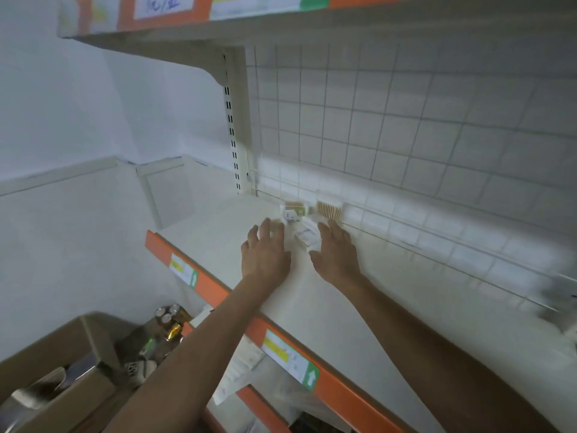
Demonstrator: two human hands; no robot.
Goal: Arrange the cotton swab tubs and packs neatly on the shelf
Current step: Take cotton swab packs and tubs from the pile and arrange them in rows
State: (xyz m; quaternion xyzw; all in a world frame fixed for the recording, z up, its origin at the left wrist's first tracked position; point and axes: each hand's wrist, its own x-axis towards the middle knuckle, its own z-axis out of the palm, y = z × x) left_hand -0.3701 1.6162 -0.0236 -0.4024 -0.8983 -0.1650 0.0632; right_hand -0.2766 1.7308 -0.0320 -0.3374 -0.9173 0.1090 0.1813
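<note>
Though blurred, swab pack (307, 238) between left hand (265, 256) and right hand (337, 256), tubs (328, 210) beyond.

**head count on the swab shelf**

two hands: left hand (265, 254), right hand (335, 257). two clear tubs, the stick tub (329, 210) and the small tub (295, 210). one flat pack (307, 236) for sure. a white blur at the left fingertips might be a second, can't tell. two shelves in plain sight, upper shelf (187, 35) and middle shelf (359, 307). two price labels on the middle one's front, far label (182, 270) and near label (290, 357). one cardboard box (56, 364). cans (168, 317) next to it, too blurry to count.
</note>
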